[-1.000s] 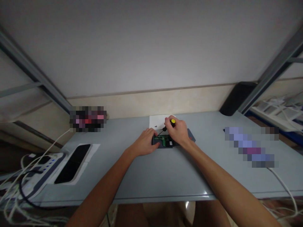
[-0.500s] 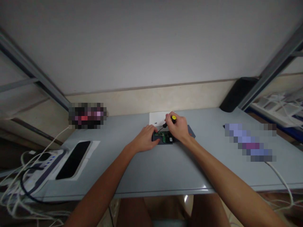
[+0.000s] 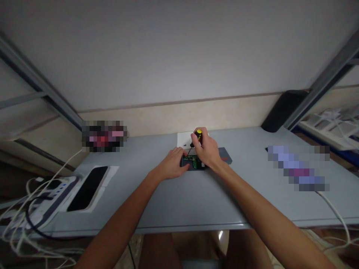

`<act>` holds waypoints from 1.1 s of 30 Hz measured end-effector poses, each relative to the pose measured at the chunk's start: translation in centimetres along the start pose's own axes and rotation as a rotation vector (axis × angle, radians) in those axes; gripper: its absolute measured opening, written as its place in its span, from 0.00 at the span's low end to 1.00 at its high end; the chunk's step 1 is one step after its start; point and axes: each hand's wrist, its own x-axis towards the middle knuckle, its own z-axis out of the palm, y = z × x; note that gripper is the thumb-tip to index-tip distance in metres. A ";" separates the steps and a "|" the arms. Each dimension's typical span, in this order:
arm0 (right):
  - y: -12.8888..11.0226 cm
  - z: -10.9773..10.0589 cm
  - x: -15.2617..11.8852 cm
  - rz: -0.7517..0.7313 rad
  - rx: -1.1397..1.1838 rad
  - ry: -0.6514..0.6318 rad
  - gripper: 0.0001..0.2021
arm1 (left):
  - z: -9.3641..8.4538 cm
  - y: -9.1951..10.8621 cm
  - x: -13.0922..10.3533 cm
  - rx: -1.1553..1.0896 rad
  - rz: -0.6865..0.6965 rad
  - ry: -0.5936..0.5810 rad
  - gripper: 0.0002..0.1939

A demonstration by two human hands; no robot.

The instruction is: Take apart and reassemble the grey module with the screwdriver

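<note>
In front of me lies a dark, flat device (image 3: 194,163) with a green circuit board exposed inside. My left hand (image 3: 172,164) grips its left end, thumb along the near edge and fingers at the far edge. My right hand (image 3: 209,151) is closed around a black and yellow screwdriver (image 3: 199,133). The handle stands nearly upright, leaning right, and the thin shaft runs down to the board's far left part, close to my left fingertips. Whether the tip sits in a screw is too small to tell. My right hand hides part of the device's right side.
Under the device, a dark grey flat piece (image 3: 226,156) reaches out to the right. Behind is white paper (image 3: 183,138) with a tiny dark item on it. A phone (image 3: 88,188) and a power strip (image 3: 57,200) with tangled cables lie left. A black cylinder (image 3: 284,111) stands back right.
My right hand and the screwdriver have shifted a little left and up, and the screwdriver is steeper. More of the grey piece shows on the right. My left hand stays on the device.
</note>
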 end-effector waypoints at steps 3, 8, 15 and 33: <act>0.0 0.8 0.0 -0.103 0.203 0.019 0.15 | 0.1 -0.1 0.1 -0.005 0.008 0.011 0.12; -0.5 1.3 0.0 -0.120 0.434 -0.018 0.19 | 0.6 -0.1 0.2 0.028 -0.003 0.018 0.09; -1.2 1.0 0.4 -0.086 0.598 -0.120 0.13 | 0.9 0.3 0.4 0.042 -0.031 0.007 0.09; 0.4 2.4 3.1 0.060 0.751 -0.106 0.14 | 0.9 0.6 0.3 0.106 -0.035 0.026 0.10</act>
